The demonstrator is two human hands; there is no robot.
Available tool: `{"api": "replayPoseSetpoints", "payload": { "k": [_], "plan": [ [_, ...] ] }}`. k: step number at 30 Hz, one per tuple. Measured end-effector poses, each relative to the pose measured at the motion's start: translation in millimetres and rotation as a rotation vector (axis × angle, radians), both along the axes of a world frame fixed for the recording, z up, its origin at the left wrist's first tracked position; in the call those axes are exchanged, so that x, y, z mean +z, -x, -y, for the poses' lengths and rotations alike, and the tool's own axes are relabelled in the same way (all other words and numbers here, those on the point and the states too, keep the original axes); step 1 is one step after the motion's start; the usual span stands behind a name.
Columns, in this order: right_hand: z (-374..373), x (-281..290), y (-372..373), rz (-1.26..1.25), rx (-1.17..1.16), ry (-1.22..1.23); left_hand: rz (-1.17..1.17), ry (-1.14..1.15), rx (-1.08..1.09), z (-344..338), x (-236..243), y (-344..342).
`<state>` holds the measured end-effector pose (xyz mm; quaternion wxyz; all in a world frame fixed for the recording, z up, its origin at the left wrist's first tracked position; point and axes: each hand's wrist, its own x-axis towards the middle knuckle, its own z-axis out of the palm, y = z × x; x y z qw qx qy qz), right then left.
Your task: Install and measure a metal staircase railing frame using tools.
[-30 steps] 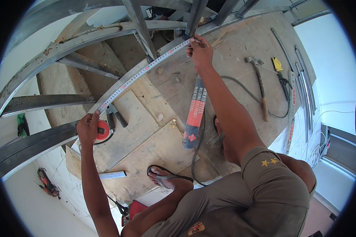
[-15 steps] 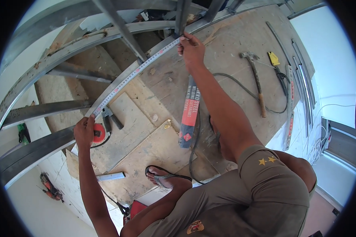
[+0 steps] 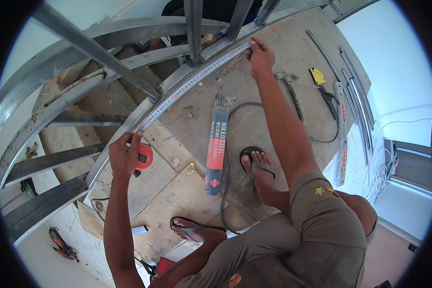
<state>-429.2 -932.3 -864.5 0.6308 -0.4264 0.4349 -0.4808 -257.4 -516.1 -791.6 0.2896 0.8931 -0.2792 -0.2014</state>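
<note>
A white tape measure blade (image 3: 182,88) stretches along the curved metal rail (image 3: 125,128) of a frame with upright bars. At its left stretch, my left hand (image 3: 125,154) is closed on the tape, pressing it against the rail. The round red tape case (image 3: 144,157) sits right beside those fingers. Farther right, my right hand (image 3: 261,56) pinches the other end of the blade on the rail. Between my arms, a red and dark box of welding electrodes (image 3: 217,153) lies on the board floor, rods (image 3: 219,101) poking from its far end.
A hammer (image 3: 293,96) lies partly behind my right forearm. Beyond it are a yellow magnet-like piece (image 3: 317,76), an electrode clamp (image 3: 329,102), a spirit level (image 3: 341,134) and several metal strips (image 3: 359,103). A cable (image 3: 229,192) loops across the floor. Steps (image 3: 77,137) show behind the bars.
Both hands and the stretched tape have shifted to the right along the rail. The view has moved too, and my right foot now shows beside the electrode box.
</note>
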Motion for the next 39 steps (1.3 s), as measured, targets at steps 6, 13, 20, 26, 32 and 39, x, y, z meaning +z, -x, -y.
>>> {"api": "replayPoseSetpoints", "payload": {
  "k": [6,13,20,26,32,39],
  "plan": [
    [85,12,18,-0.087,-0.052,-0.066,-0.022,0.1,-0.03,77,0,29],
    [124,18,4,-0.115,-0.018,-0.076,0.033,0.08,-0.019,113,-9,30],
    [119,12,1,-0.103,0.029,-0.008,0.027,-0.043,-0.001,114,-3,19],
    [121,11,0,-0.16,0.024,0.01,0.046,-0.083,-0.007,118,-9,14],
    [119,7,-5,-0.159,0.0,0.017,0.065,-0.078,-0.018,112,-10,11],
    [131,-6,12,0.189,-0.124,0.041,-0.019,0.033,-0.24,99,-17,23]
  ]
}}
